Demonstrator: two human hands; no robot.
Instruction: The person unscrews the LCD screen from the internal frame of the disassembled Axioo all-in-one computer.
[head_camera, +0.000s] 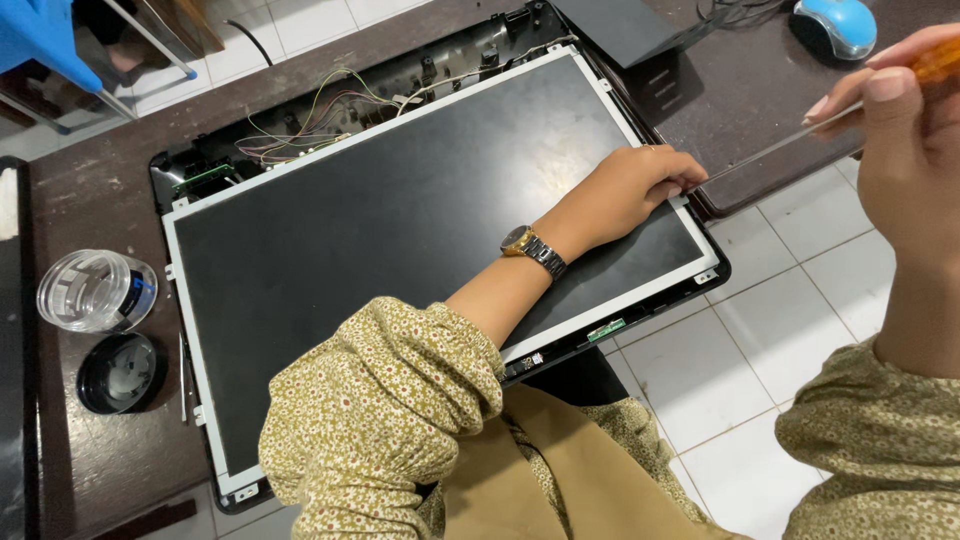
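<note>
A bare laptop display panel (400, 210) with a white metal frame lies face up in its black lid shell on a dark brown table (100, 190). My left hand (630, 190) rests on the panel's right edge, fingers curled at the corner bracket, a wristwatch (533, 250) on the wrist. My right hand (905, 150) is raised at the right and grips a screwdriver (780, 148) with an orange handle. Its thin metal shaft slants down-left, and the tip reaches the panel corner beside my left fingers.
Thin coloured wires (310, 125) run along the shell's top edge. A clear round jar (95, 290) and its black lid (120, 372) sit on the table at left. A blue computer mouse (835, 25) lies at top right. White tiled floor (790, 300) shows beyond the table.
</note>
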